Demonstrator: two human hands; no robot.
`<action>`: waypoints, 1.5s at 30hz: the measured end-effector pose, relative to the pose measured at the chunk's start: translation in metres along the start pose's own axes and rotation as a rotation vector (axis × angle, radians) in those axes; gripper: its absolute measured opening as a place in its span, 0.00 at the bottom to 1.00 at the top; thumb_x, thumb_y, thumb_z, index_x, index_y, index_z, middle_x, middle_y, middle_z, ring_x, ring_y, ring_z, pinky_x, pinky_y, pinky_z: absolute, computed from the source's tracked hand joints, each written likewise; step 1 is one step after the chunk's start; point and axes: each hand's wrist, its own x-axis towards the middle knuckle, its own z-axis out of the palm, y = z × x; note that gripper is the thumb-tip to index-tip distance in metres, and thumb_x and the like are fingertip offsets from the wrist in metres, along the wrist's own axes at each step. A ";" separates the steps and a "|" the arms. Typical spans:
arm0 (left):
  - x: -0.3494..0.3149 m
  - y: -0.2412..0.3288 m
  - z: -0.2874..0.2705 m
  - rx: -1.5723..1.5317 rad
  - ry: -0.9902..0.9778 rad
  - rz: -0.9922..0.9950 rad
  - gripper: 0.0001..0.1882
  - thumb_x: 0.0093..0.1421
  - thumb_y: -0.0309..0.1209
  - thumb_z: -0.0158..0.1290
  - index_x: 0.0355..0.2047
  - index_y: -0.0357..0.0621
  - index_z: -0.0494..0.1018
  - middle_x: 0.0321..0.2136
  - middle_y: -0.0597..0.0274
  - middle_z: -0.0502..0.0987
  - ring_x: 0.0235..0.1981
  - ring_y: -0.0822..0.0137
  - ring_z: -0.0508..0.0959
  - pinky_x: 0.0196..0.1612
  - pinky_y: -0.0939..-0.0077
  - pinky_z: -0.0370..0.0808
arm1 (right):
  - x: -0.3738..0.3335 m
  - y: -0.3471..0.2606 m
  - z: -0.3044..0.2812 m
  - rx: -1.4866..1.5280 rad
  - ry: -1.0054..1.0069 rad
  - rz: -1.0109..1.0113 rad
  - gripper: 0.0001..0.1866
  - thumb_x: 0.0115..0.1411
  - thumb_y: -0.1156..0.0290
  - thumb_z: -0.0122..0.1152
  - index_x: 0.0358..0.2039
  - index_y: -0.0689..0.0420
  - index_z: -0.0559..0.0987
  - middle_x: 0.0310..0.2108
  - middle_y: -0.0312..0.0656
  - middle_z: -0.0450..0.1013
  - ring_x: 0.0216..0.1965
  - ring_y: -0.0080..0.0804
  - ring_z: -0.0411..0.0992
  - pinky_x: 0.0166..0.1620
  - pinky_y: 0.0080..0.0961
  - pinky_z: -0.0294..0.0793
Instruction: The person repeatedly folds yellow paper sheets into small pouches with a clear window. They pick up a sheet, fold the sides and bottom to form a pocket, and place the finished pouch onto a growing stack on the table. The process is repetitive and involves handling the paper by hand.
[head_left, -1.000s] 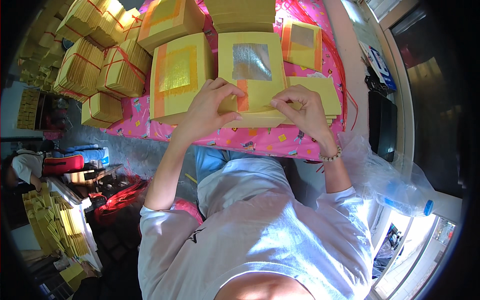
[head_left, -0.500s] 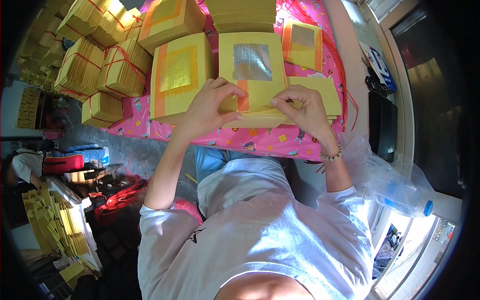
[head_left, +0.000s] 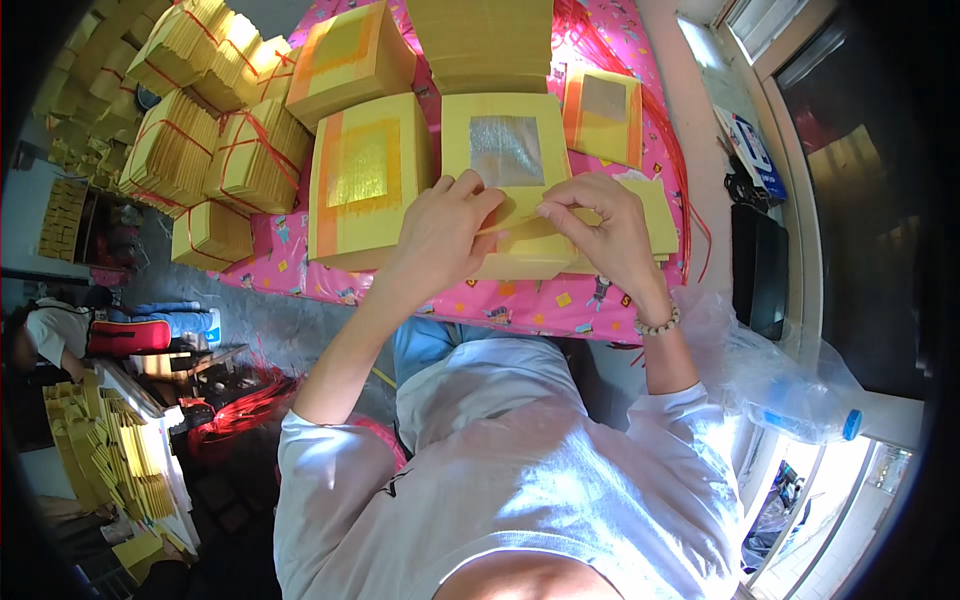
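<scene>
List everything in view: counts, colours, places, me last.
Silver-panel stack: 1, yellow, at the hands
Gold-panel stacks: 2, yellow, left of that
Tall stack: 1, yellow, back centre
Tied bundles: several, yellow, table's left
Silver-panel paper: 1, yellow, table's right
Table cover: 1, pink, under stacks
Strips: many, red, table's right edge
Bottle: 1, clear, lower right
Other person: at least 1, white top, left
Bracelet: 1, pale, right wrist
Shirt: 1, white, lower centre
Left hand: 1, bare, at silver-panel stack
Right hand: 1, bare, pinching paper there

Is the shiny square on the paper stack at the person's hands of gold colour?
No, the square on that stack is silver-coloured, whereas the stack to its left bears a gold one.
</scene>
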 end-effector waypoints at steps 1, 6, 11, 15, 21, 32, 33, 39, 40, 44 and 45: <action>0.001 -0.002 0.004 0.012 0.021 0.000 0.15 0.55 0.36 0.57 0.42 0.43 0.75 0.36 0.58 0.74 0.34 0.54 0.72 0.38 0.62 0.71 | 0.002 -0.002 0.000 -0.006 0.073 -0.045 0.13 0.49 0.68 0.70 0.35 0.58 0.80 0.34 0.42 0.75 0.39 0.35 0.73 0.42 0.28 0.71; 0.003 -0.002 -0.009 -0.119 0.204 -0.030 0.12 0.59 0.31 0.52 0.41 0.40 0.76 0.30 0.56 0.76 0.31 0.53 0.72 0.36 0.64 0.70 | 0.002 0.004 0.006 0.303 0.334 0.028 0.34 0.49 0.68 0.72 0.55 0.59 0.67 0.55 0.45 0.65 0.56 0.35 0.63 0.58 0.32 0.64; -0.006 0.014 -0.036 -0.407 0.125 0.021 0.14 0.60 0.31 0.51 0.43 0.35 0.74 0.26 0.51 0.75 0.30 0.53 0.72 0.34 0.65 0.69 | -0.008 0.022 0.015 0.645 0.161 0.185 0.44 0.47 0.69 0.74 0.60 0.61 0.58 0.58 0.44 0.62 0.59 0.31 0.61 0.60 0.31 0.61; -0.008 0.013 -0.018 -0.749 0.093 0.188 0.16 0.63 0.35 0.49 0.47 0.37 0.73 0.39 0.51 0.78 0.42 0.56 0.75 0.42 0.65 0.72 | -0.020 0.018 0.017 0.889 -0.031 0.268 0.48 0.42 0.68 0.78 0.60 0.61 0.59 0.56 0.42 0.65 0.58 0.30 0.62 0.60 0.30 0.61; -0.013 0.003 -0.006 -1.163 -0.299 -0.045 0.19 0.67 0.36 0.48 0.53 0.36 0.69 0.39 0.64 0.77 0.40 0.78 0.72 0.42 0.80 0.71 | -0.033 0.004 0.019 0.942 -0.131 0.231 0.44 0.43 0.68 0.77 0.59 0.62 0.63 0.53 0.42 0.68 0.54 0.28 0.66 0.56 0.30 0.67; -0.001 0.023 0.009 -0.517 0.576 -0.095 0.31 0.50 0.27 0.63 0.51 0.39 0.61 0.44 0.50 0.70 0.46 0.56 0.72 0.50 0.61 0.69 | -0.019 -0.014 0.021 0.737 0.104 0.132 0.32 0.50 0.78 0.69 0.55 0.62 0.66 0.49 0.41 0.71 0.48 0.25 0.71 0.49 0.24 0.73; 0.001 0.022 0.012 -0.639 0.568 -0.076 0.32 0.50 0.26 0.63 0.53 0.39 0.60 0.45 0.49 0.71 0.47 0.56 0.73 0.51 0.62 0.69 | -0.016 -0.018 0.021 0.721 0.124 0.146 0.32 0.50 0.78 0.69 0.55 0.63 0.66 0.49 0.41 0.71 0.48 0.25 0.71 0.49 0.25 0.73; 0.015 0.016 0.022 -1.191 0.286 -0.100 0.23 0.58 0.21 0.55 0.53 0.37 0.63 0.45 0.59 0.73 0.49 0.69 0.72 0.54 0.73 0.67 | -0.002 -0.015 0.026 0.687 0.228 0.172 0.33 0.52 0.79 0.67 0.56 0.62 0.62 0.48 0.43 0.70 0.49 0.28 0.71 0.50 0.25 0.73; 0.017 0.012 0.025 -1.206 0.292 -0.081 0.21 0.59 0.19 0.52 0.53 0.34 0.63 0.46 0.58 0.73 0.48 0.72 0.72 0.52 0.77 0.69 | 0.000 -0.013 0.025 0.691 0.219 0.161 0.33 0.52 0.79 0.67 0.56 0.62 0.61 0.48 0.43 0.70 0.49 0.28 0.71 0.50 0.25 0.73; 0.026 0.006 0.028 -1.269 0.258 -0.133 0.21 0.58 0.19 0.52 0.53 0.34 0.63 0.47 0.58 0.73 0.48 0.72 0.72 0.52 0.76 0.69 | 0.003 -0.001 0.026 0.683 0.241 0.149 0.30 0.56 0.77 0.63 0.56 0.62 0.61 0.47 0.43 0.70 0.47 0.27 0.71 0.48 0.24 0.73; 0.028 0.005 0.027 -1.296 0.226 -0.168 0.22 0.58 0.18 0.52 0.53 0.34 0.63 0.47 0.58 0.73 0.48 0.72 0.72 0.52 0.76 0.69 | 0.004 0.001 0.027 0.673 0.256 0.162 0.29 0.56 0.76 0.63 0.56 0.63 0.61 0.47 0.43 0.70 0.46 0.27 0.71 0.48 0.24 0.73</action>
